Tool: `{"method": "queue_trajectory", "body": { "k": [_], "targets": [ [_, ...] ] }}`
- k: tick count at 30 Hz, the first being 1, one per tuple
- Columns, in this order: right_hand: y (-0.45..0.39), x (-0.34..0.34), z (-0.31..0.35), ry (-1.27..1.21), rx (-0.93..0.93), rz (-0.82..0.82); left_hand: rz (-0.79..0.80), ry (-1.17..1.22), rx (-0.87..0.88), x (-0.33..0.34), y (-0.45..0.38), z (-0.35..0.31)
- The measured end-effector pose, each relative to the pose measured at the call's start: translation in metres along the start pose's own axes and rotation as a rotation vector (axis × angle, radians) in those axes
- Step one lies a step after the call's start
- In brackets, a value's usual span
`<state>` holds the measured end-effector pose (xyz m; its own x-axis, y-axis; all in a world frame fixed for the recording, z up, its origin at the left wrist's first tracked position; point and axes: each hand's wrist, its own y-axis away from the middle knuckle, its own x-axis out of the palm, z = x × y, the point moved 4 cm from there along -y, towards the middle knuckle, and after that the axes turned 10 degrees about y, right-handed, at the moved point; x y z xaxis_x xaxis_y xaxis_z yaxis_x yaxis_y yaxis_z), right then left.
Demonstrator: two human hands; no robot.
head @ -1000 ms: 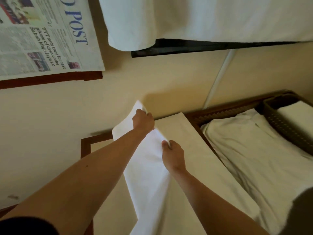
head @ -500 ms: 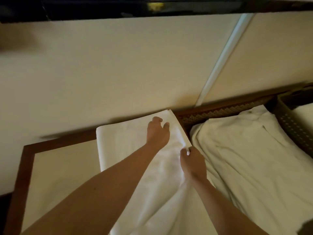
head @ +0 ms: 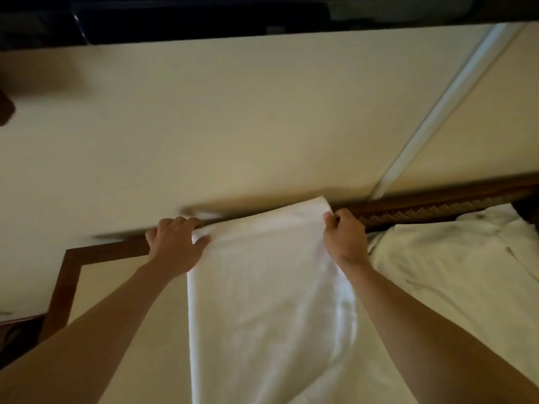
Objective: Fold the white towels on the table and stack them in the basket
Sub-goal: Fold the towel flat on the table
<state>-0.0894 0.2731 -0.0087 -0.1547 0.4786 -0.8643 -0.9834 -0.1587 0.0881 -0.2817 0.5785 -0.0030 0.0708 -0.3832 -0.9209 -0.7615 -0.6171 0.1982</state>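
A long white towel (head: 268, 301) lies lengthwise on the table (head: 102, 275), running from the wall edge down out of the bottom of the view. My left hand (head: 175, 243) grips its far left corner, and my right hand (head: 345, 237) pinches its far right corner. Both corners are raised slightly near the wall. A heap of rumpled white towels (head: 455, 272) lies to the right of my right arm. The basket is outside the view.
A cream wall (head: 233, 126) rises straight behind the table, with a white conduit (head: 437, 112) running diagonally down it. The table has a dark wooden rim (head: 64, 278) on its left and a woven brown back edge (head: 423, 211).
The view has dropped from the wall to the table. The towel went from hanging narrow between my hands to lying on the table, and my hands have spread apart to its far corners.
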Motion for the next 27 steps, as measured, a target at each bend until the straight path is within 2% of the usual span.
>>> {"method": "queue_trajectory", "body": {
  "k": [5, 9, 16, 19, 23, 27],
  "targets": [
    [-0.010, 0.011, -0.008, 0.071, 0.075, 0.097, 0.051, 0.088, 0.000, -0.001, -0.009, -0.003],
    [-0.026, 0.009, 0.000, 0.040, -0.017, 0.133, 0.033, 0.412, -0.030, 0.002, -0.010, 0.003],
    [-0.032, 0.014, -0.002, 0.037, -0.023, 0.068, 0.012, 0.332, -0.015, 0.008, -0.018, 0.009],
    [-0.031, 0.014, 0.001, 0.055, -0.033, 0.072, -0.065, 0.390, -0.097, 0.015, -0.011, 0.006],
    [-0.020, 0.006, -0.002, 0.059, -0.043, 0.063, -0.253, 0.615, -0.262, 0.019, 0.028, 0.011],
    [0.000, -0.001, -0.018, 0.094, -0.039, 0.136, -0.252, 0.620, -0.396, 0.028, 0.069, 0.014]
  ]
}}
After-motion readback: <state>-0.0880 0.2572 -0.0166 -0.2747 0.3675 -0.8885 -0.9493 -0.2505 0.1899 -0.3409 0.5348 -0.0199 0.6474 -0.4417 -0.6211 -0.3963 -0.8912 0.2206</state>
